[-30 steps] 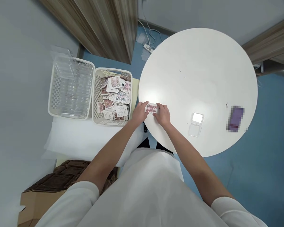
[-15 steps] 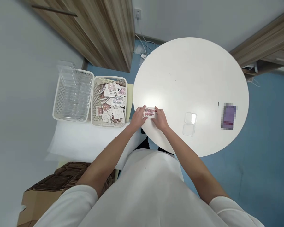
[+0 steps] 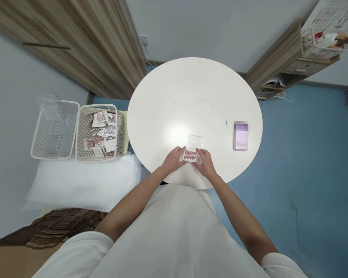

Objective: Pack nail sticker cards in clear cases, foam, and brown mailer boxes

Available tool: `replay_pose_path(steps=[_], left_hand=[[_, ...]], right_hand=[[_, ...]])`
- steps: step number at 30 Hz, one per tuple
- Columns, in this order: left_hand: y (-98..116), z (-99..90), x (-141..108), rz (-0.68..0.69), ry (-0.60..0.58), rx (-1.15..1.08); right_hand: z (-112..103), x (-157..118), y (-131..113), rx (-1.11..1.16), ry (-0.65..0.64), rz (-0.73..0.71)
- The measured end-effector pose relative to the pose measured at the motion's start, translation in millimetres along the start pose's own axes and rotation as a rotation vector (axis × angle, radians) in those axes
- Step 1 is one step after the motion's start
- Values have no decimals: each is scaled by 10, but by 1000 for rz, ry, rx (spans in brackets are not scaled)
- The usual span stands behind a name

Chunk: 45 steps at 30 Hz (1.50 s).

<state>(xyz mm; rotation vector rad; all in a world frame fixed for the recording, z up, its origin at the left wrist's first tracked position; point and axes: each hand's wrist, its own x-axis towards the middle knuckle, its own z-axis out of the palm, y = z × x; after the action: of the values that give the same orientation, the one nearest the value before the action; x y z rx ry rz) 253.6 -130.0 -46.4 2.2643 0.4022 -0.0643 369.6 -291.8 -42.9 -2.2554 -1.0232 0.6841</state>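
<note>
Between both hands, near the table's front edge, is a small white card with two rows of shiny pink pieces. My left hand is closed on its left end, thumb below and fingers above. On the right end, my right hand grips in the same way. An open clear plastic case lies under and behind the card. Its far half shows plainly, while card and fingers cover most of the near half. Whether the card rests inside that near half, I cannot tell.
The round white table bears a pixelated purple item at its right. To the left stand a white basket of similar cards and another basket of clear plastic cases. A wooden cabinet rises behind them.
Both hands have carried the card rightward across the table to the open clear case, and it now sits over the case's near half. The camera view has also turned to the right.
</note>
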Motion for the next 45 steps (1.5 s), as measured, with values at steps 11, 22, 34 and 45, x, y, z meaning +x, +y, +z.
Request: replay_pose_path(steps=[11, 22, 34, 45], left_hand=[[161, 424, 150, -155, -39, 145], [216, 487, 98, -225, -34, 84], [277, 571, 36, -561, 160, -320], [286, 407, -156, -595, 210, -915]], right_hand=[[-24, 55, 502, -52, -88, -64], [-4, 37, 559, -22, -107, -91], [10, -49, 445, 526, -117, 293], [-66, -100, 97, 794, -33, 321]])
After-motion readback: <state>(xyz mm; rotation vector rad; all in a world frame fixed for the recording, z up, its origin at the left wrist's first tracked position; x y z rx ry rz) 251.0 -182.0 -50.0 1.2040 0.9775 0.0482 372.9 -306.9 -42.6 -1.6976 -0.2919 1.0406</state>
